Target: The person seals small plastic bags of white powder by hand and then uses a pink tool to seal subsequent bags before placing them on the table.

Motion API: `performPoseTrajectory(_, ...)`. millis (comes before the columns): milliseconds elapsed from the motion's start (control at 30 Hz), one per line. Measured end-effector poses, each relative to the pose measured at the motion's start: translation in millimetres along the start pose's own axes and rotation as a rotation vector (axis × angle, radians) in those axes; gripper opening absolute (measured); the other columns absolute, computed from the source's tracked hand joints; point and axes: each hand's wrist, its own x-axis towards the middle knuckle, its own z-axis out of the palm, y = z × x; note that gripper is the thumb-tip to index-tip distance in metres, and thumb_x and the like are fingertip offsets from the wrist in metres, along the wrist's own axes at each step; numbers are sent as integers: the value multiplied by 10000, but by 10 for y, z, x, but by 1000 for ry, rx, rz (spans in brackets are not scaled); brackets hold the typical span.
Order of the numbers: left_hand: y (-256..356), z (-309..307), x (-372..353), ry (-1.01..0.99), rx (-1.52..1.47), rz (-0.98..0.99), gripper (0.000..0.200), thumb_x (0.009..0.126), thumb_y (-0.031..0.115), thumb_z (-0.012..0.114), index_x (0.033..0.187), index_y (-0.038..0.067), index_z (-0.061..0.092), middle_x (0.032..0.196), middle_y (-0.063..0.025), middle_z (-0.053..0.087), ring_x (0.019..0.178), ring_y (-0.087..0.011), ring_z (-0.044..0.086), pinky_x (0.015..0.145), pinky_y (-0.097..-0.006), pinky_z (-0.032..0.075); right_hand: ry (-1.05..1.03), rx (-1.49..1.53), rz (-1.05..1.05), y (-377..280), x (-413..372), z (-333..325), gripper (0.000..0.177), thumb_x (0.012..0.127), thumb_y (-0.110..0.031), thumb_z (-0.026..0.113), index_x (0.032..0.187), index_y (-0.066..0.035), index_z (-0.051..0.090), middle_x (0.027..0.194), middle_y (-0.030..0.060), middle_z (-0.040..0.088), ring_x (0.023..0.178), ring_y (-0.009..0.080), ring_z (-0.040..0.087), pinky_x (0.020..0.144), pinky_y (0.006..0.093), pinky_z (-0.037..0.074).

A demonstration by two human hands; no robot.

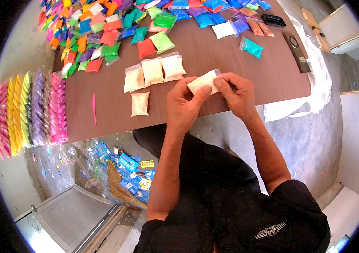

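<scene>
Between my two hands, above the table's front edge, is a small clear packet of cream-coloured material. My left hand pinches its left end, thumb on top. At the other end, by the clear sealing strip, the thumb and fingers of my right hand are closed on it. Left of my hands, three similar cream packets lie in a row, partly overlapping. A single cream packet lies nearer the front edge. What fills the packets cannot be made out exactly.
Many coloured packets are heaped at the back left. A teal packet, a black tray and a dark flat device lie at the right. A pink plastic knife lies left; strips of coloured packets hang over the left edge.
</scene>
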Motion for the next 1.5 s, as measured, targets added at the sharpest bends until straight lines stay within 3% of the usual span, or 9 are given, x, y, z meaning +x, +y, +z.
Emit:
performPoseTrajectory(400,-21,-20,30,-16,-153,-13,241,963,133,750,1143,-9,675,966,-16,710,832,-68,626,736,-224,502,62,233,-27,91,-5,1,101,989,-96,690,1009,2,699,804,-49,617,717,22,510,613,209,412)
performPoseTrajectory(933,31,31,54,-57,-64,-49,259,947,123,758,1141,-21,663,941,-17,713,808,-66,626,717,-230,502,76,217,51,46,4,-9,136,999,-125,683,1042,3,692,846,-16,654,770,47,574,683,219,476)
performPoseTrajectory(1200,-45,12,48,-55,-38,24,217,956,112,743,1116,-11,663,919,-13,710,795,-56,615,699,-223,489,-25,254,51,-14,18,4,179,1002,-114,676,1133,7,686,975,-2,680,871,39,590,748,217,484)
performPoseTrajectory(1500,-22,32,50,-14,-113,18,216,977,134,734,1142,5,680,902,12,682,799,-44,598,690,-202,467,-41,228,62,90,4,-13,167,975,-96,703,1101,13,702,922,-2,688,825,44,595,723,223,492)
